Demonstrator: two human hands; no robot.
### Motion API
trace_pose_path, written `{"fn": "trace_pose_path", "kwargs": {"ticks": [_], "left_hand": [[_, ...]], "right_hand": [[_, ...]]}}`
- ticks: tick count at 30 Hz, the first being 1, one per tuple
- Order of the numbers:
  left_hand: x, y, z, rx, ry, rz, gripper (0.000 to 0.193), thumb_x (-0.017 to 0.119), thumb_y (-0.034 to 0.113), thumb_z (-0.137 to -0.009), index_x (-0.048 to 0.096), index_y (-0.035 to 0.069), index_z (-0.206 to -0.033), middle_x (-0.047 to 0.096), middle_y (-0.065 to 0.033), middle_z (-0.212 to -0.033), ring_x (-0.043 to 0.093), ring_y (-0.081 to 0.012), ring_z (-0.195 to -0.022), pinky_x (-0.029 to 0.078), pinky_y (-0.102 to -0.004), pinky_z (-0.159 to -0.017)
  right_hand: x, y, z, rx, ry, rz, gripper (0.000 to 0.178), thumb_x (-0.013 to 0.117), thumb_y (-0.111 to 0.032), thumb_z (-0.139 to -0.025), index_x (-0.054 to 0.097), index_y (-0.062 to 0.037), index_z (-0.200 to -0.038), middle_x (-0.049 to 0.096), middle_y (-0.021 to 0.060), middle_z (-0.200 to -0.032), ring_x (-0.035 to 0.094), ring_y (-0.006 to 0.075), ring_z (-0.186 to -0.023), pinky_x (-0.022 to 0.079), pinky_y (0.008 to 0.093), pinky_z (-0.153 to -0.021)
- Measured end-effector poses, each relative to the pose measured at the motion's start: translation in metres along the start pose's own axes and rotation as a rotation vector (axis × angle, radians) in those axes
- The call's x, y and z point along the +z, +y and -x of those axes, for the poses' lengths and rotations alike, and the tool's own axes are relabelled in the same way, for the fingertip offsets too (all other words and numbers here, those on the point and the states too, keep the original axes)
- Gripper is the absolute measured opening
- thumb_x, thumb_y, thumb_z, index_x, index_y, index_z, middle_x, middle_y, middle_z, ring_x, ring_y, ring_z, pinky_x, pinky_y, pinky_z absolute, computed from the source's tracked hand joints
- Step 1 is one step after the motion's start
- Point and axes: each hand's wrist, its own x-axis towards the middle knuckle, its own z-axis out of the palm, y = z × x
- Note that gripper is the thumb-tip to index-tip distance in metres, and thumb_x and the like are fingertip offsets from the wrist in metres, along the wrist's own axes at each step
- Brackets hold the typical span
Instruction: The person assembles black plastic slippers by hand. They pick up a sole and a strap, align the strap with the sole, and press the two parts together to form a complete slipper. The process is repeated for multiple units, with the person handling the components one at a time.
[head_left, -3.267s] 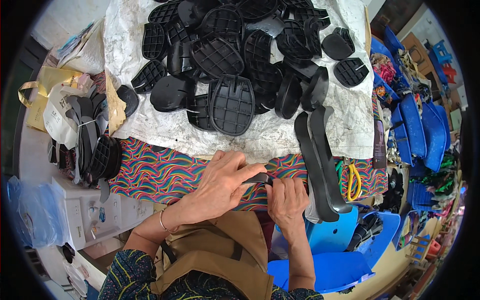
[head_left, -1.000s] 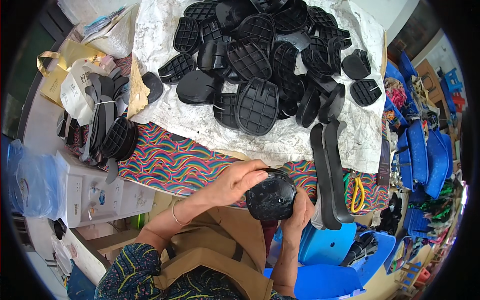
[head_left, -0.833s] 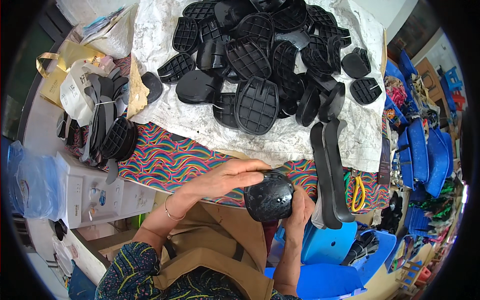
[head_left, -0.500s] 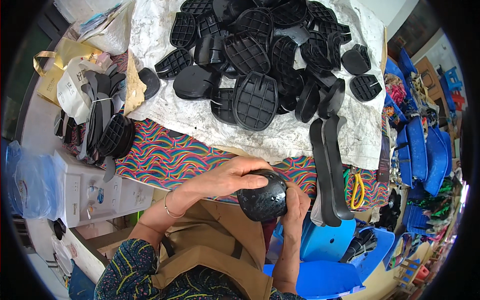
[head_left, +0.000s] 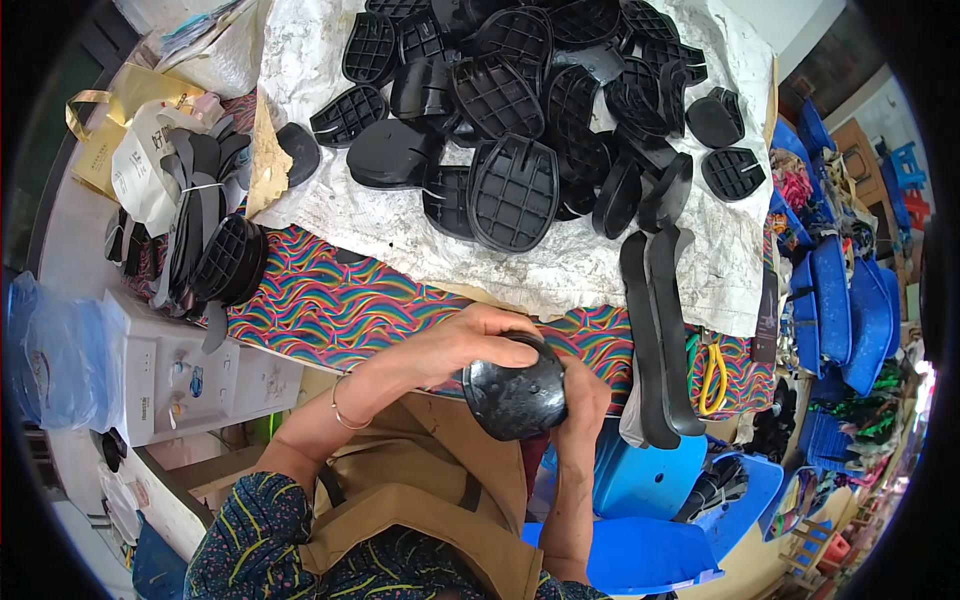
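Observation:
Both hands hold one glossy black shoe heel above my lap, just off the front edge of the table. My left hand curls over its far left side, thumb pressed on the smooth top face. My right hand grips the right edge; some of its fingers are hidden behind the heel. Ahead lies a heap of black heels, among them one with a gridded underside. Two long dark strips rest at the table's edge to the right of my hands.
A stained white sheet covers the far table over a colourful wavy-patterned cloth. Yellow-handled scissors lie on the right. A tied bundle of dark strips sits left. Blue bins stand low on the right.
The heel has tilted and moved slightly left, showing more of its top face. My right thumb has shifted from that face toward the right edge. My left hand keeps its hold.

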Motion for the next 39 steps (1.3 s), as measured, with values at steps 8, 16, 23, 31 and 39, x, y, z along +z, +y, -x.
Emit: {"fn": "trace_pose_path", "kwargs": {"ticks": [8, 16, 23, 31, 39], "left_hand": [[0.022, -0.027, 0.006, 0.324, -0.059, 0.355, 0.083, 0.072, 0.028, -0.086, 0.03, 0.001, -0.152, 0.053, -0.0177, -0.141, 0.052, -0.0262, -0.131, 0.04, -0.0395, -0.112], [0.018, -0.02, -0.004, 0.346, 0.016, 0.581, 0.072, 0.058, 0.04, -0.088, 0.037, -0.001, -0.144, 0.053, -0.0286, -0.134, 0.053, -0.0405, -0.128, 0.044, -0.0502, -0.109], [0.028, -0.02, -0.012, 0.445, -0.014, 0.758, 0.058, 0.048, 0.043, -0.099, 0.044, 0.001, -0.138, 0.058, -0.0239, -0.127, 0.058, -0.0371, -0.12, 0.049, -0.0492, -0.103], [0.028, -0.015, -0.018, 0.441, 0.084, 0.802, 0.06, 0.039, 0.051, -0.101, 0.047, 0.002, -0.135, 0.06, -0.0227, -0.124, 0.059, -0.0376, -0.118, 0.049, -0.0494, -0.101], [0.031, -0.004, -0.014, 0.506, 0.329, 0.745, 0.05, 0.042, 0.043, -0.101, 0.05, 0.004, -0.131, 0.063, -0.0202, -0.118, 0.062, -0.0348, -0.112, 0.051, -0.0486, -0.098]], "right_hand": [[0.027, -0.023, -0.018, 0.273, 0.104, -0.571, 0.054, 0.041, -0.041, -0.106, 0.067, 0.0055, -0.108, 0.071, 0.0086, -0.093, 0.067, 0.0139, -0.082, 0.053, 0.0303, -0.077], [0.02, -0.012, -0.01, 0.139, -0.072, -0.546, 0.05, 0.052, -0.034, -0.104, 0.06, 0.0097, -0.125, 0.065, 0.013, -0.121, 0.062, 0.0197, -0.112, 0.047, 0.0335, -0.099], [0.028, -0.001, -0.007, 0.1, 0.023, -0.544, 0.046, 0.056, -0.029, -0.102, 0.059, 0.0091, -0.128, 0.064, 0.012, -0.124, 0.06, 0.0184, -0.113, 0.045, 0.0335, -0.1], [0.027, 0.006, -0.008, -0.011, 0.04, -0.433, 0.044, 0.054, -0.028, -0.103, 0.059, 0.009, -0.127, 0.064, 0.0134, -0.122, 0.06, 0.0199, -0.111, 0.045, 0.0342, -0.098], [0.061, -0.025, -0.005, -0.162, 0.04, -0.184, 0.074, 0.072, -0.017, -0.082, 0.037, 0.0024, -0.145, 0.046, 0.0165, -0.141, 0.048, 0.0265, -0.131, 0.037, 0.0382, -0.111]]}}
